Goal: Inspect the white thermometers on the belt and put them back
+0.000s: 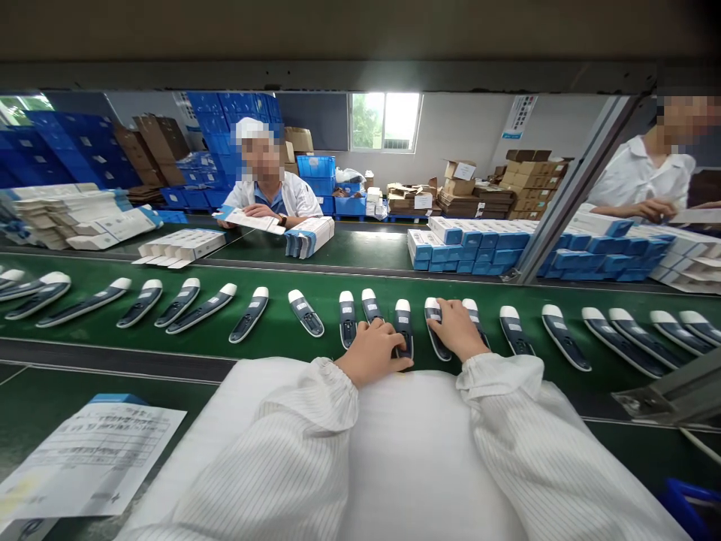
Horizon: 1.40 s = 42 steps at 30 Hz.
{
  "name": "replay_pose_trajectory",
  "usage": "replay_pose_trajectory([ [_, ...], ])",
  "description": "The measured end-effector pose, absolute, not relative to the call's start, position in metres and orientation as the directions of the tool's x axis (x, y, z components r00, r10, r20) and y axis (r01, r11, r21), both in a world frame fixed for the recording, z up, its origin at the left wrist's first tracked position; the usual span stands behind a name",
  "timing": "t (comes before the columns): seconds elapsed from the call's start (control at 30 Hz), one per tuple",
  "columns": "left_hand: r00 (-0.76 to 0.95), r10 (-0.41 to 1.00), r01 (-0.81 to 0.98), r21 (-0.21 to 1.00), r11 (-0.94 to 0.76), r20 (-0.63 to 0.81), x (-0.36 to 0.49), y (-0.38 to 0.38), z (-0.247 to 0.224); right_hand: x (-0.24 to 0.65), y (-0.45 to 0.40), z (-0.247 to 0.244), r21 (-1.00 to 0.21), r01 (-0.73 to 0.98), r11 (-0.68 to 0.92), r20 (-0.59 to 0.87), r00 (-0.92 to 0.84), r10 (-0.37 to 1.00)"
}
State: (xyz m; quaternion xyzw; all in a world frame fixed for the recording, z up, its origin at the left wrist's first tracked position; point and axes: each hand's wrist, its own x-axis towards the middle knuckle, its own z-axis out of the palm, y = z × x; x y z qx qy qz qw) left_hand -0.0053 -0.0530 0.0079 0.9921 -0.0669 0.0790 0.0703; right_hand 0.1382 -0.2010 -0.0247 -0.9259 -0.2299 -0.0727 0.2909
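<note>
Slim dark blue-grey handheld devices with white tips lie in a row on a green conveyor belt (276,300). My left hand (375,352) is bent over one device (403,319), its thumb and fingers closing around the lower end. Just to the right, my right hand (459,330) has its fingers on the upper part of another device (438,342). Both devices still rest on the belt. Beside my left hand are two more devices, one labelled device (348,312) and a partly covered device (370,304). Behind my right hand a further device (472,312) is partly hidden.
Across the belt, a person (270,188) handles a flat carton near folded white boxes (309,234). Blue-and-white boxes (467,248) are stacked at right, near another person (642,180). A metal post (568,195) slants at right. A printed sheet (95,458) lies front left.
</note>
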Motion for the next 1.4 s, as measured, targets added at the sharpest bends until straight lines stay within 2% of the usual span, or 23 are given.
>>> replay_pose_trajectory([
  [0.1,0.951,-0.027,-0.068,0.123,-0.990,0.309,0.002,-0.049,0.004,0.129,-0.189,-0.011,-0.412,0.545,-0.730,0.348,0.835,0.427],
  [0.17,0.916,0.080,0.056,0.073,-0.996,0.394,0.009,-0.045,0.000,0.126,-0.175,-0.006,-0.397,0.556,-0.730,0.281,0.831,0.480],
  [0.27,0.928,0.151,0.150,0.030,-0.988,0.341,0.017,-0.039,-0.007,0.126,-0.156,-0.005,-0.368,0.509,-0.778,0.148,0.858,0.491],
  [0.37,0.956,0.107,0.108,0.010,-0.994,0.274,0.016,-0.037,-0.012,0.133,-0.153,-0.010,-0.392,0.488,-0.780,0.102,0.865,0.490],
  [0.43,0.958,0.042,0.048,-0.012,-0.999,0.284,0.013,-0.039,-0.012,0.139,-0.161,-0.013,-0.447,0.498,-0.743,0.114,0.856,0.505],
  [0.47,0.957,0.004,0.012,-0.023,-1.000,0.289,0.011,-0.041,-0.011,0.142,-0.168,-0.013,-0.511,0.506,-0.695,0.144,0.847,0.511],
  [0.6,0.963,-0.112,-0.105,-0.043,-0.994,0.244,0.007,-0.047,-0.007,0.149,-0.193,-0.013,-0.824,0.481,-0.300,0.297,0.817,0.494],
  [0.63,0.966,-0.120,-0.112,-0.045,-0.993,0.231,0.007,-0.048,-0.006,0.150,-0.197,-0.013,-0.855,0.465,-0.232,0.310,0.815,0.490],
  [0.7,0.967,-0.127,-0.120,-0.044,-0.992,0.220,0.007,-0.049,-0.006,0.152,-0.201,-0.014,-0.872,0.450,-0.194,0.316,0.819,0.480],
  [0.77,0.964,-0.145,-0.139,-0.039,-0.989,0.221,0.008,-0.050,-0.007,0.156,-0.201,-0.017,-0.845,0.456,-0.279,0.309,0.843,0.441],
  [0.8,0.962,-0.159,-0.155,-0.036,-0.987,0.224,0.008,-0.051,-0.008,0.158,-0.199,-0.019,-0.804,0.459,-0.378,0.296,0.861,0.414],
  [0.9,0.949,-0.206,-0.206,-0.023,-0.978,0.238,0.008,-0.054,-0.010,0.165,-0.194,-0.027,-0.578,0.423,-0.697,0.231,0.905,0.357],
  [0.97,0.943,-0.230,-0.235,-0.008,-0.972,0.242,0.008,-0.057,-0.011,0.169,-0.192,-0.031,-0.467,0.405,-0.786,0.191,0.914,0.358],
  [1.03,0.940,-0.242,-0.255,0.026,-0.967,0.241,0.008,-0.060,-0.012,0.169,-0.193,-0.033,-0.433,0.404,-0.805,0.192,0.915,0.356],
  [1.2,0.932,-0.214,-0.266,0.153,-0.952,0.291,0.009,-0.062,-0.009,0.158,-0.191,-0.023,-0.344,0.476,-0.809,0.379,0.859,0.344],
  [1.3,0.937,-0.134,-0.201,0.183,-0.962,0.324,0.009,-0.058,-0.008,0.152,-0.182,-0.018,-0.357,0.496,-0.792,0.252,0.867,0.429],
  [1.4,0.956,-0.128,-0.177,0.170,-0.969,0.264,0.009,-0.053,-0.009,0.150,-0.177,-0.019,-0.374,0.458,-0.806,0.144,0.888,0.437],
])
